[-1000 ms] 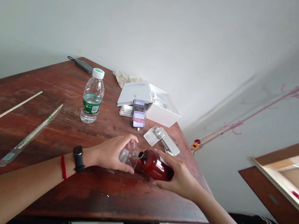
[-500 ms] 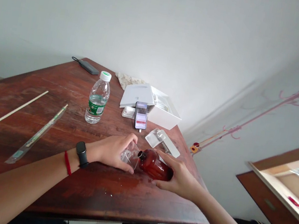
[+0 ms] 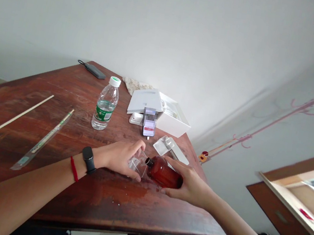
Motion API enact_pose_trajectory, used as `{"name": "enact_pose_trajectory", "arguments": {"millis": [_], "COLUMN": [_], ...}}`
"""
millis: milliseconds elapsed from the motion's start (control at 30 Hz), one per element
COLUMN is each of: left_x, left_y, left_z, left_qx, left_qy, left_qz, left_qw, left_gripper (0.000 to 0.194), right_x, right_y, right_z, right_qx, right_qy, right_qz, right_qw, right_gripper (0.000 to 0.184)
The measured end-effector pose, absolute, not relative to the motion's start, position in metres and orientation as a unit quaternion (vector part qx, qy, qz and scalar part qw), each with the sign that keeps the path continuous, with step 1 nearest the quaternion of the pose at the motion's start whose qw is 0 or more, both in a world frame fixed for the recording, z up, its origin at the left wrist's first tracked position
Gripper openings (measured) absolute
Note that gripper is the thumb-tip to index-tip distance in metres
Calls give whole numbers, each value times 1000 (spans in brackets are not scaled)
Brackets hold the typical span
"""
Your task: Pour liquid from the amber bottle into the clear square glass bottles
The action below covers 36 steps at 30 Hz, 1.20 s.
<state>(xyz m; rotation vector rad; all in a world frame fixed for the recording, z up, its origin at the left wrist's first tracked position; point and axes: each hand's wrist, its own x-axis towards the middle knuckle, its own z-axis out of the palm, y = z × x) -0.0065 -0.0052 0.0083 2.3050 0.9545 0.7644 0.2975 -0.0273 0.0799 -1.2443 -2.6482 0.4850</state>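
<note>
My left hand (image 3: 124,157) is closed around a small clear container (image 3: 138,164), which is tilted and partly hidden by the fingers. My right hand (image 3: 186,182) grips a reddish-brown bottle (image 3: 162,172) by its base end. The bottle lies nearly on its side, its dark open neck at the mouth of the clear container. Whether liquid is flowing cannot be made out. Below the hands, a wet patch with a few drops (image 3: 115,203) shows on the dark wooden table (image 3: 70,203).
Beyond my left hand stands a capped water bottle (image 3: 106,103). A bare stick (image 3: 25,111) and wrapped chopsticks (image 3: 43,139) lie at left. Behind are a phone (image 3: 149,124), a white box (image 3: 172,124), clear packaging (image 3: 164,145) and a grey hub (image 3: 94,70). A pink rack (image 3: 280,118) leans at right.
The whole view has shifted slightly, with table items appearing a little further right. Both hands keep their grips, and the bottle neck stays at the container.
</note>
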Motion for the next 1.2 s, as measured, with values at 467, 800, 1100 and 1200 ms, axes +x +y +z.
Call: {"name": "enact_pose_trajectory", "arguments": {"millis": [467,800,1100,1200], "left_x": [-8,-8,-8,-9], "left_y": [-5,-3,-4,-4], "left_z": [14,15,16,16], "left_qx": [855,859,858,859], "left_qy": [368,366,376,374], "left_qz": [248,238,230,231], "left_qw": [270,267,263,264], "left_gripper": [78,77,78,78], "right_x": [291,292,291,290], "right_y": [-26,-27,-27,-26], "right_z": [92,91,93,93], "right_qx": [-444,-455,-457,-456], "right_qy": [-882,-876,-875,-876], "right_qz": [157,156,157,158], "right_qw": [34,38,29,27], "right_gripper": [90,90,87,87]}}
